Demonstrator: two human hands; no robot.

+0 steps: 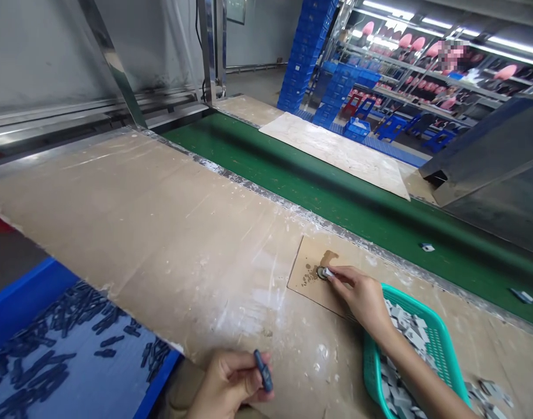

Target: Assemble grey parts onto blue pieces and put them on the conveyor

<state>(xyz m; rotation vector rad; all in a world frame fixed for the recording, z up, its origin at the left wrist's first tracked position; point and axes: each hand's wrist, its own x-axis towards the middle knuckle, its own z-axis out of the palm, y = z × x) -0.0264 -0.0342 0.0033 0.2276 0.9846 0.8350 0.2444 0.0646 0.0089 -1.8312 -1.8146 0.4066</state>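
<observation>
A small dark blue piece [263, 370], narrow and slightly oblong, stands nearly upright, pinched between the thumb and forefinger of the left hand [229, 384] at the near edge of the worktop. A small pale grey piece [328, 272] sits at the fingertips of the right hand [362, 299], its tip touching a round dark spot [321, 273] on a stained brown cardboard patch [304, 278] lying flat on the board.
</observation>
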